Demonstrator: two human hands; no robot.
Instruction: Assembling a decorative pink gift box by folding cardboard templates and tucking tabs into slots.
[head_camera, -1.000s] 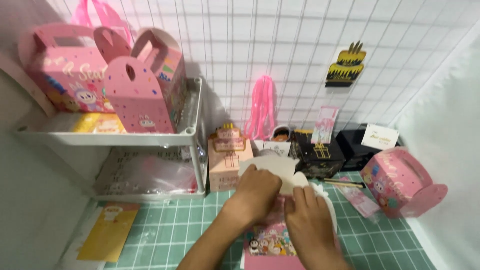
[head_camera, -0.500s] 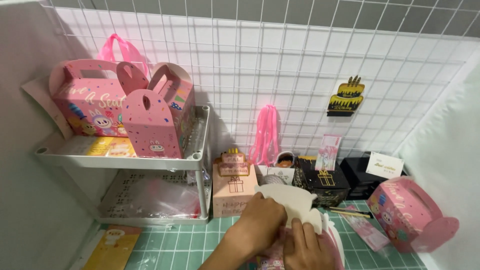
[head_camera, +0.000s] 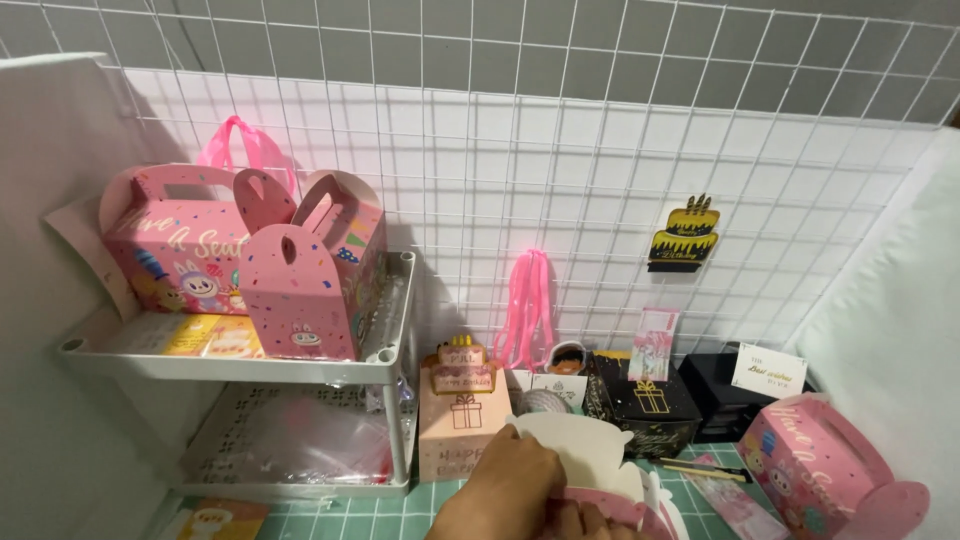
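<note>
1. Head view: white wire grid panel (head_camera: 560, 170) backs a green cutting-mat surface (head_camera: 400, 505); a white 2-tier shelf (head_camera: 240, 365) at left carries 2 pink gable boxes (head_camera: 300, 275).
2. Head view: left hand (head_camera: 505, 490) lies at the bottom edge, fingers curled down over the cream flap of a pink box (head_camera: 600, 480), which sits just right of and under it, touching.
3. Head view: right hand (head_camera: 585, 522) shows only knuckles below the box flap; whether it grips cannot be told.
4. Head view: another pink box (head_camera: 820, 480) lies tilted at right, well apart; the left hand is nearer the flap.
</note>
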